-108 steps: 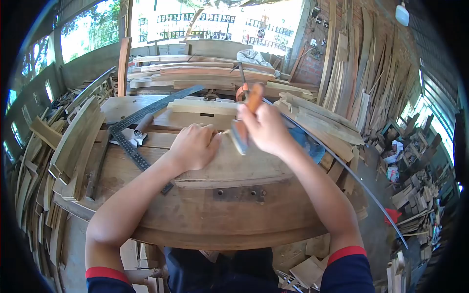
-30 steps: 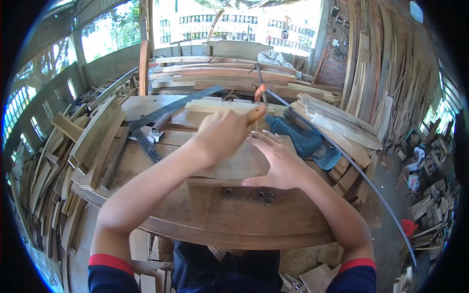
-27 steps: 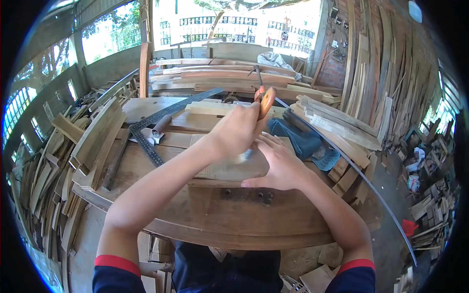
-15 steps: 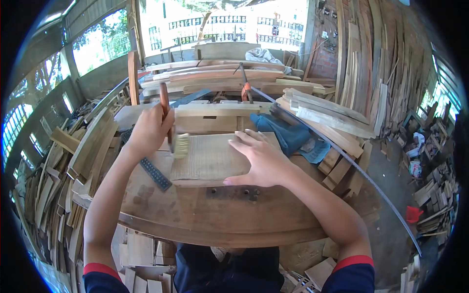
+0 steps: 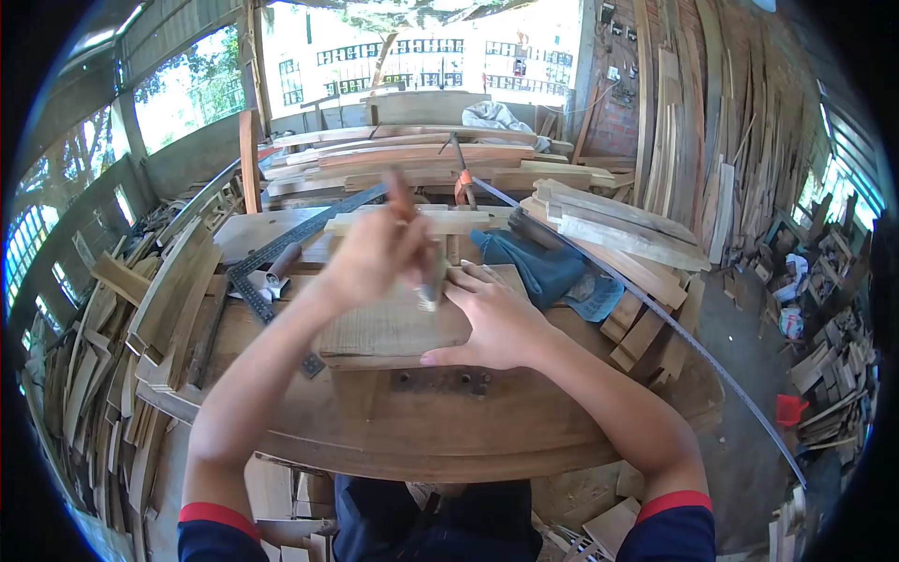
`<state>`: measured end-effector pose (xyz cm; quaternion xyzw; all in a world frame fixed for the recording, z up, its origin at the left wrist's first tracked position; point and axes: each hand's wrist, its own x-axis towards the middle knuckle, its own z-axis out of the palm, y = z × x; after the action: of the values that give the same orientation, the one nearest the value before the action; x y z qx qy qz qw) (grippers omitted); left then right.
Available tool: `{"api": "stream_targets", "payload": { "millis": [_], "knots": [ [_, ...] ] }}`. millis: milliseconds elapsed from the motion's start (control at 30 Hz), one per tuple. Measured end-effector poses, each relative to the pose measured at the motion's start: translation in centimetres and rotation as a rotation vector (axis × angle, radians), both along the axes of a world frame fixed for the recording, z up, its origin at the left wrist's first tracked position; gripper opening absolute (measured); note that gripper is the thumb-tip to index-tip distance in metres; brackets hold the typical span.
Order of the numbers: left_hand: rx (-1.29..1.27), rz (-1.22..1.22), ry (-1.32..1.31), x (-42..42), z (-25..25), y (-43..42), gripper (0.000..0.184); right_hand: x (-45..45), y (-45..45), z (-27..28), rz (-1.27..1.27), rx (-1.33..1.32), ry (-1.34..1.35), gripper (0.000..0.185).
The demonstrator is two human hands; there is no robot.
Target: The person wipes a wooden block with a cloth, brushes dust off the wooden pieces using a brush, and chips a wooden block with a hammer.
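My left hand [image 5: 367, 260] grips a brush [image 5: 401, 199] by its brown handle, held upright, and both are blurred by motion. The brush's pale bristles point down over the wooden board [image 5: 382, 330], close to my right fingertips. My right hand [image 5: 498, 315] lies spread on the right part of the board, its thumb at the near edge. Beneath is a brown wooden workbench [image 5: 412, 440] with dark metal fittings set in its top. A dark metal square [image 5: 251, 298] with holes rests left of the board.
Blue cloth [image 5: 526, 272] lies right of the board. A long metal bar [image 5: 674, 330] slants down past the bench's right side. Stacked planks [image 5: 627, 220] stand at the back right, and more timber [image 5: 169, 290] is piled at the left. A clamp [image 5: 463, 178] rises behind the board.
My left hand has swept the brush rightward across the board, from its left end to beside my right hand. My right hand stays on the board. More of the metal square shows now.
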<state>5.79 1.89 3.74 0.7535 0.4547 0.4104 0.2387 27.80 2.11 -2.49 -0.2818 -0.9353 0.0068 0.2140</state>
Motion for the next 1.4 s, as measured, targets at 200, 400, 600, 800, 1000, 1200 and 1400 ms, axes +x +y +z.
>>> {"api": "stream_targets", "payload": {
  "millis": [200,400,600,800,1000,1200,1400],
  "knots": [
    [0.389,0.382,0.748,-10.5,0.2,-1.0,0.034,0.1,0.1,0.0,-0.04,0.005,-0.023,0.111],
    [0.388,0.338,1.19,-3.0,-1.5,-0.8,0.049,-0.3,0.0,-0.5,-0.054,-0.012,0.001,0.109],
    [0.673,0.008,0.666,2.9,-2.0,4.1,0.023,-0.4,0.1,0.2,0.033,-0.056,0.058,0.105],
    [0.013,0.055,0.02,-1.8,-0.9,2.7,0.034,-0.1,-0.1,-0.4,-0.027,-0.031,0.038,0.101],
    [0.307,0.355,0.73,-8.6,1.1,-0.4,0.034,0.1,0.3,-0.6,-0.029,-0.119,0.118,0.1],
    [0.497,0.137,0.691,-1.8,-1.5,0.8,0.026,2.1,2.5,-0.5,-0.09,-0.12,-0.034,0.119],
    [0.546,-0.207,0.266,3.5,-1.9,2.8,0.022,1.8,2.5,0.9,-0.07,-0.305,-0.025,0.138]
  ]
}}
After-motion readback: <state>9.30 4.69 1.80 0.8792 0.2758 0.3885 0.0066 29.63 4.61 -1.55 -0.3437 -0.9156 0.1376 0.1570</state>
